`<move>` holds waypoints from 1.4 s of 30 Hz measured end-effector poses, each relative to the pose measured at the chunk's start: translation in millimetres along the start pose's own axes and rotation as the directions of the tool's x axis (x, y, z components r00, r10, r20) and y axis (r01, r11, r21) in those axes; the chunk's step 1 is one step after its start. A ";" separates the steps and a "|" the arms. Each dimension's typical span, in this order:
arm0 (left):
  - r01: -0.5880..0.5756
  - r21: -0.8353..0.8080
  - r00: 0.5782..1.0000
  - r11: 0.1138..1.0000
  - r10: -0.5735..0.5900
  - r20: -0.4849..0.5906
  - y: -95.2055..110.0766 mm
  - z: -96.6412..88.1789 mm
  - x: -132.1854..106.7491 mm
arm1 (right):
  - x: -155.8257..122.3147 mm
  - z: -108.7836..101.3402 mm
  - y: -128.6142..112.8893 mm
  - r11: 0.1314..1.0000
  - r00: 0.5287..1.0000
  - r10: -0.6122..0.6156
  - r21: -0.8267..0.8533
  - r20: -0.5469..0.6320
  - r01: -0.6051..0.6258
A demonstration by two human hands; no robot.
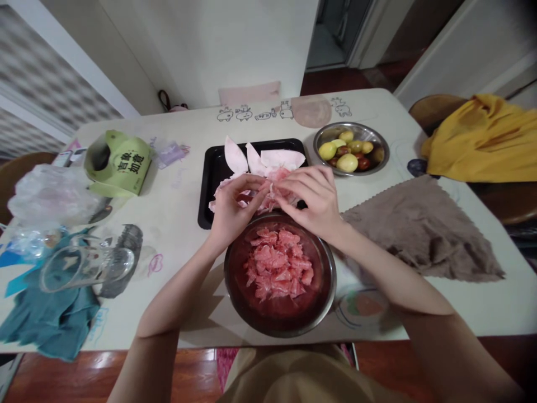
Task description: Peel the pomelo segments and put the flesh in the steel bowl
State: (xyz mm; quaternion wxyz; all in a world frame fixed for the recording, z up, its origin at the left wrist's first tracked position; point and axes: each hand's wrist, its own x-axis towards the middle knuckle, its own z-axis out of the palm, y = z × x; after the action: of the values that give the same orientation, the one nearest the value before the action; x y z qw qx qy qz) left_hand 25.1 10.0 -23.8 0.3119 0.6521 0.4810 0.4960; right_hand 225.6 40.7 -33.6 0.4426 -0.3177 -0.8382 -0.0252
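Both my hands meet over the near edge of a black tray (212, 168). My left hand (230, 210) and my right hand (312, 201) are closed on a pink pomelo segment (277, 187) between them, fingers pinching its skin. Pale pink peel pieces (251, 159) lie on the tray behind it. Just below my hands stands a steel bowl (325, 280) with several peeled pink pomelo chunks (279, 268) in it.
A second steel bowl (380, 140) of small yellow and red fruits stands at the back right. A brown cloth (419, 229) lies to the right, a yellow cloth (482, 140) on a chair. On the left are a glass jug (84, 266), a teal cloth (46, 319), plastic bags (50, 196) and a green box (119, 162).
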 end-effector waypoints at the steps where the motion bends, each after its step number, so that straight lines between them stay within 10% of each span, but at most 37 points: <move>1: 0.000 -0.008 1.000 1.000 0.000 0.002 0.8 0.3 -0.6 | -0.9 0.6 -0.8 1.000 1.000 -0.025 -0.017 -0.019 0.025; 29: -0.177 0.113 0.983 0.978 0.182 -0.034 23.9 7.1 -16.3 | 2.5 -6.9 -20.7 0.963 0.977 0.155 0.243 -0.147 -0.116; 42: -0.222 0.187 0.969 0.957 0.237 -0.066 26.7 5.4 -20.1 | 2.5 -19.1 -31.1 1.000 0.973 0.026 0.019 -0.228 -0.022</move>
State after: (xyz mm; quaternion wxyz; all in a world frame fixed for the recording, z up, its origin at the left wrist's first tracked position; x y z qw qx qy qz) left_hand 37.8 -17.6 -8.8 0.1713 0.7064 0.4577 0.5120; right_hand 221.2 11.0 -12.6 0.5388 -0.3192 -0.7780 -0.0494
